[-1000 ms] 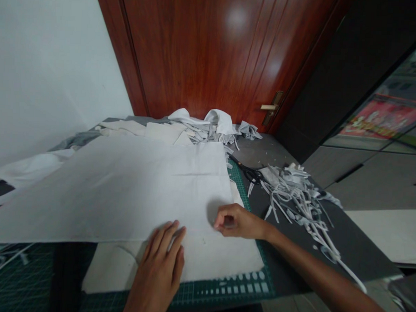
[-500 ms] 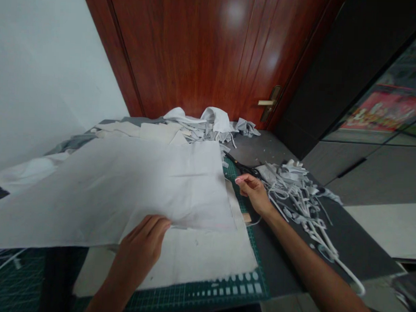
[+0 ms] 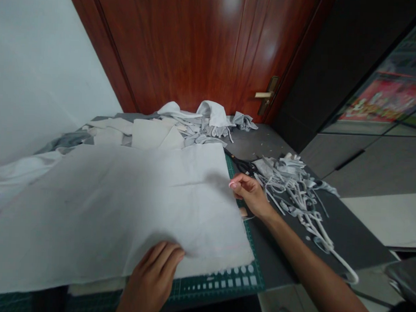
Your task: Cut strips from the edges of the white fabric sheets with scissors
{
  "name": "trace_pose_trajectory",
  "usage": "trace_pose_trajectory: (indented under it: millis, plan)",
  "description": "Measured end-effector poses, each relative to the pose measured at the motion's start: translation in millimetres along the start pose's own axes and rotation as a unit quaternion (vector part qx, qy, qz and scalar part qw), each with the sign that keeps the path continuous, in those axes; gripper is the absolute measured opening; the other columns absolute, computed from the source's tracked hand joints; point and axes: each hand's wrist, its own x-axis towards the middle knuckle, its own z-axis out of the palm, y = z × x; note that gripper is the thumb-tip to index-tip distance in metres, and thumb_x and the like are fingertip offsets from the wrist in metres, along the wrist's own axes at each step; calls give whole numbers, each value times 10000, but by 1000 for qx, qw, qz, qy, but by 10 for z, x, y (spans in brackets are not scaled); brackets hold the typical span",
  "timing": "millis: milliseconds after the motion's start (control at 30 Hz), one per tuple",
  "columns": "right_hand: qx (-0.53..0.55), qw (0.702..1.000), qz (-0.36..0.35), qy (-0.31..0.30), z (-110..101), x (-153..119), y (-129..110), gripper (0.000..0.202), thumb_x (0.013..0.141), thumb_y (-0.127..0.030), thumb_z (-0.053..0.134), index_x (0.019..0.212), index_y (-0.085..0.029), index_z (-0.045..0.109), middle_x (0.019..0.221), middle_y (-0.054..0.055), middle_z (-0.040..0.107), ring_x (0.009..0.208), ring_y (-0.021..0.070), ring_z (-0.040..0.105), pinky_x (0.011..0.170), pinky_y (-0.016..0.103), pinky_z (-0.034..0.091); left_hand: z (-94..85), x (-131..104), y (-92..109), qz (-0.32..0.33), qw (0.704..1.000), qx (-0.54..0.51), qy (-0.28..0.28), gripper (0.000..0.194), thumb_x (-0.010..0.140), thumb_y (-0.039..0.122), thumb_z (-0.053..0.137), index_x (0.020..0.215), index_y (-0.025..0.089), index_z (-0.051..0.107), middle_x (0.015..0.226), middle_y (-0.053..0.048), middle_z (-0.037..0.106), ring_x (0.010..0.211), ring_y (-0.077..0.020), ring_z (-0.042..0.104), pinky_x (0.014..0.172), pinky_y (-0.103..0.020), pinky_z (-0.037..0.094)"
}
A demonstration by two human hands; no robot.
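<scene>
A large white fabric sheet (image 3: 100, 207) lies spread over a cream cloth (image 3: 204, 268). My left hand (image 3: 158, 275) is closed on the sheet's near edge, with the fingertips on top and the thumb hidden. To the right, my right hand (image 3: 249, 194) hovers by the sheet's right edge, thumb and forefinger pinched on a small pale pink piece (image 3: 232, 184), too small to name surely. Under the cloths is a green cutting mat (image 3: 220, 284), showing along the front and right. Black scissors (image 3: 243, 165) lie just beyond my right hand.
Grey and white scraps and cords (image 3: 302, 200) are heaped on the dark table (image 3: 348, 243) at right. More fabric offcuts (image 3: 195, 123) are piled at the back, before a wooden door (image 3: 184, 50). A small tan block (image 3: 243, 212) sits by the mat's right edge.
My left hand has drawn the white sheet's near edge toward me, so it covers more of the cream cloth. My right hand has shifted slightly left, still pinched.
</scene>
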Motion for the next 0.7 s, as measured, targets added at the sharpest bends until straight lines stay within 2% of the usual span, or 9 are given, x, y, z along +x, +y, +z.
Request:
trace_pose_trajectory:
  millis: [100, 200, 267, 333, 400, 533, 600, 700]
  plan:
    - [-22, 999, 4, -41, 50, -54, -36, 385, 811, -583, 757, 838, -212, 660, 633, -59, 434, 559, 95, 355, 514, 235, 300, 1, -4, 23, -32, 998, -26, -40, 271, 992, 127, 435, 980, 234, 683, 974, -12, 730, 952, -190, 659, 903, -329, 527]
    - [-57, 993, 10, -99, 132, -136, -50, 344, 818, -524, 773, 838, -191, 692, 658, -45, 501, 572, 94, 393, 521, 232, 311, -56, -56, -41, -48, 994, -56, -77, 192, 996, 234, 507, 1006, 255, 697, 1099, -23, 713, 1068, -209, 647, 946, -347, 536]
    - [-116, 982, -6, -148, 229, -209, -73, 267, 868, -443, 745, 861, -178, 709, 693, -33, 548, 581, 90, 413, 531, 229, 313, -90, -122, -111, -56, 994, -54, -80, 174, 988, 258, 532, 1036, 262, 699, 1210, -33, 688, 1168, -224, 621, 999, -367, 528]
    - [-181, 963, -45, -194, 367, -295, -120, 173, 917, -344, 694, 888, -175, 713, 797, -1, 630, 650, 98, 495, 574, 226, 353, -101, -196, -193, -81, 994, -35, -71, 178, 988, 268, 532, 1073, 255, 688, 1270, -50, 668, 1219, -240, 603, 1034, -398, 519]
    - [-209, 948, -79, -228, 539, -387, -180, 103, 934, -267, 664, 910, -178, 709, 863, 20, 675, 740, 115, 573, 636, 228, 401, -94, -266, -283, -108, 992, -13, -65, 241, 991, 289, 521, 1183, 237, 656, 1351, -77, 634, 1288, -267, 572, 1085, -449, 494]
    - [-200, 936, -111, -269, 852, -560, -240, 54, 933, -234, 664, 931, -191, 697, 861, 12, 667, 748, 116, 591, 687, 234, 441, -83, -382, -472, -112, 990, 23, -87, 504, 983, 369, 523, 1463, 218, 492, 1573, -97, 477, 1459, -308, 439, 1175, -515, 419]
    - [-198, 925, -101, -309, 923, -633, -213, 22, 913, -206, 672, 899, -197, 686, 836, 3, 656, 749, 118, 594, 692, 237, 450, -100, -437, -568, -104, 989, 43, -98, 592, 980, 404, 522, 1536, 231, 417, 1618, -92, 426, 1483, -317, 414, 1195, -534, 390]
    - [-216, 906, -76, -355, 902, -713, -155, 59, 870, -149, 676, 854, -206, 675, 822, -8, 643, 740, 118, 578, 674, 242, 445, -153, -511, -689, -96, 988, 62, -105, 638, 984, 415, 507, 1582, 251, 356, 1640, -85, 394, 1491, -315, 409, 1199, -529, 382]
